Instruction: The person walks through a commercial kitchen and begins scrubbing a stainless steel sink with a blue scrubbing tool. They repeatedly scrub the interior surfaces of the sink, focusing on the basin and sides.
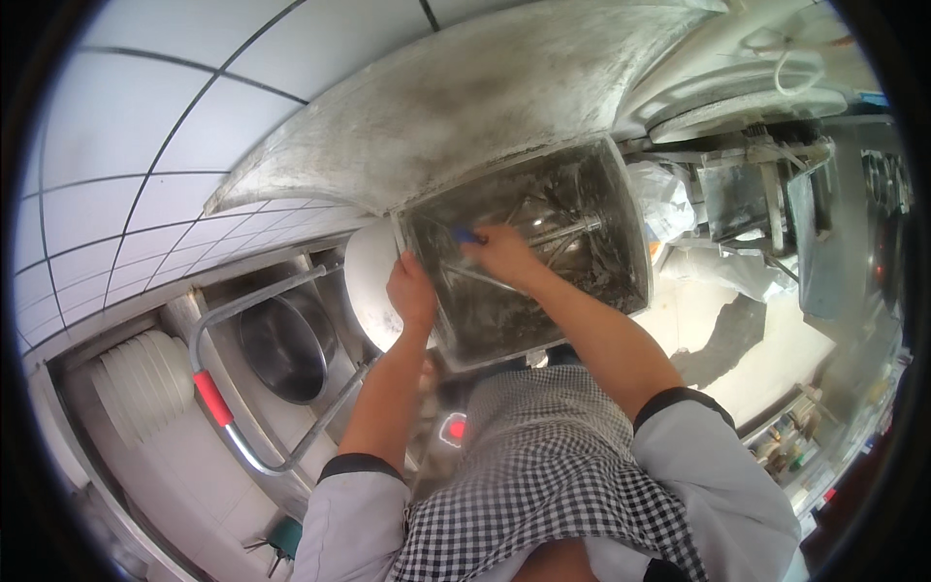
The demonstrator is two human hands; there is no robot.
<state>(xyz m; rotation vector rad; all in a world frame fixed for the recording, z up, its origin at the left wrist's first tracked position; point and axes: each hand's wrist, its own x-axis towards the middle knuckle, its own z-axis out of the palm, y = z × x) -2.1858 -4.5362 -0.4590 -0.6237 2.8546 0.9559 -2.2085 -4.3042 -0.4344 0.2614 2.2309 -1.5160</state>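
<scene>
Before me is an uncovered metal mixing trough (502, 320) with a metal shaft and curved rods (560, 233) inside; pale residue marks its inner walls. My right hand (502, 254) reaches into the trough, closed around a small blue object (468, 234) whose kind I cannot tell. Gripping the trough's left rim is my left hand (412, 291), beside a white rounded part (371, 287) on the machine's side. The large curved metal lid (465, 109) stands raised behind the trough.
A bent metal tube handle with a red grip (212, 398) juts out at left. Beyond it are a dark metal bowl (284, 349) and a stack of pale dishes (149, 382). Plastic bags (662, 200) and metal equipment (738, 200) stand at right. White wall tiles (174, 145) rise at upper left.
</scene>
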